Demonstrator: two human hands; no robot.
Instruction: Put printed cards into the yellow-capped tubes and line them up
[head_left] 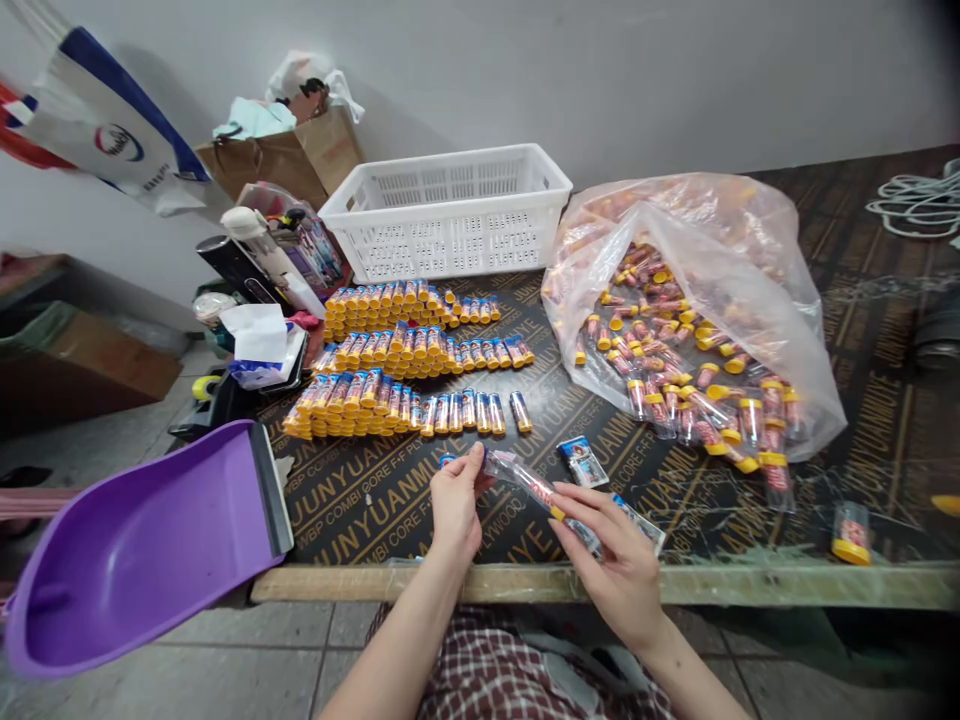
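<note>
Between my two hands is a clear tube [529, 481] with pink-red contents and a yellow end. The fingers of my left hand [459, 500] are closed on its far left end, beside a bit of blue-printed wrapper. My right hand [613, 560] pinches the yellow end. Partly under my right hand lie printed labels [646, 525], and another small label stack [582, 462] is just behind. Blue-wrapped tubes with yellow ends [360, 395] are piled in rows at the left. A large clear bag [690, 230] spills unwrapped tubes [660, 350] at the right.
A white basket [457, 235] stands at the back. A purple dustpan [165, 540] is at the left edge, near a bottle [259, 240] and a paper bag [292, 160]. One loose tube [852, 532] stands near the front right edge. White cable [919, 205] lies far right.
</note>
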